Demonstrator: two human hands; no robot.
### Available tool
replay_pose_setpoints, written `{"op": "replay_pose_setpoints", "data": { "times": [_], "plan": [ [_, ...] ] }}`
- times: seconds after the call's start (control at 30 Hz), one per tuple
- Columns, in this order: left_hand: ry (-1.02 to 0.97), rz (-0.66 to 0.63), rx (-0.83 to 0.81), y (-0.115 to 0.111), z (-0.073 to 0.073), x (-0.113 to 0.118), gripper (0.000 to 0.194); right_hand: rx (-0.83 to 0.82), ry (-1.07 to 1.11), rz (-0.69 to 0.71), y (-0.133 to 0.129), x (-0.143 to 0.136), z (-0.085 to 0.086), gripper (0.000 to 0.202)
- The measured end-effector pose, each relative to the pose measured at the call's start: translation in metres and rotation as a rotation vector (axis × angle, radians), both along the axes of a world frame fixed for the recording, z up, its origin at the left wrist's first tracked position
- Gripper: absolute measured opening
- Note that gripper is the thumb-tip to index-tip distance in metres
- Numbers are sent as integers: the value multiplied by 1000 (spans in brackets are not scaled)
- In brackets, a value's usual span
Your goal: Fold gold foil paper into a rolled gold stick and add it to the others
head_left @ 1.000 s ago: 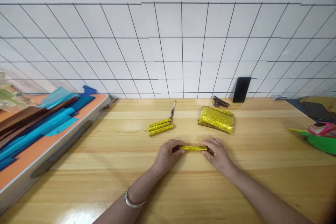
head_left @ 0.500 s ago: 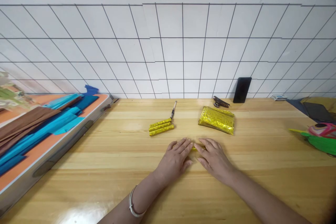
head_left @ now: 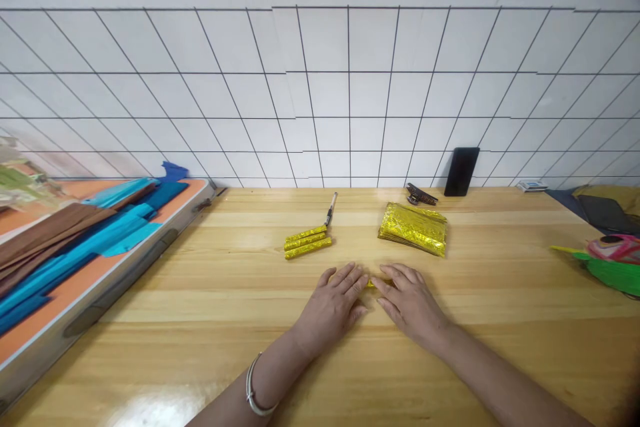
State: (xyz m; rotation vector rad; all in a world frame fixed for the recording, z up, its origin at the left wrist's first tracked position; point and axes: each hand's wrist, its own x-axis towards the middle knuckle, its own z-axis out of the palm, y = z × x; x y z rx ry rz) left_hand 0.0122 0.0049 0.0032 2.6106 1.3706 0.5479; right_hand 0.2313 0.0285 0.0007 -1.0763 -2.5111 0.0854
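My left hand (head_left: 337, 300) lies palm down with its fingers stretched out over a small piece of gold foil paper (head_left: 371, 283). Opposite it, my right hand (head_left: 409, 303) rests flat on the same piece, fingers extended. Only a short gold bit shows between the two hands; the rest is hidden under the fingers. Beyond my left hand, several rolled gold foil tubes (head_left: 307, 242) lie side by side. A stack of gold foil sheets (head_left: 413, 229) lies beyond my right hand.
A pen (head_left: 331, 209) touches the tubes' far end. Near the wall are a dark hair clip (head_left: 421, 194) and a leaning black phone (head_left: 461, 172). An orange-topped case (head_left: 125, 271) with blue and brown crepe paper (head_left: 65, 240) stands left. A green and pink pouch (head_left: 613, 263) lies right.
The hands have shifted very slightly over the foil piece, and a little less gold shows between them. Everything else stays in place.
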Motion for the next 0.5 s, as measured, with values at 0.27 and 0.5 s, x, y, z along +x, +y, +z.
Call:
{"op": "replay_pose_setpoints", "data": {
  "times": [0.27, 0.5],
  "plan": [
    [-74, 23, -37, 5, 1, -4, 41, -65, 409, -96, 14, 9, -9, 22],
    [-441, 59, -210, 10, -3, -9, 30, -169, 577, -148, 22, 13, -19, 20]
  ]
}}
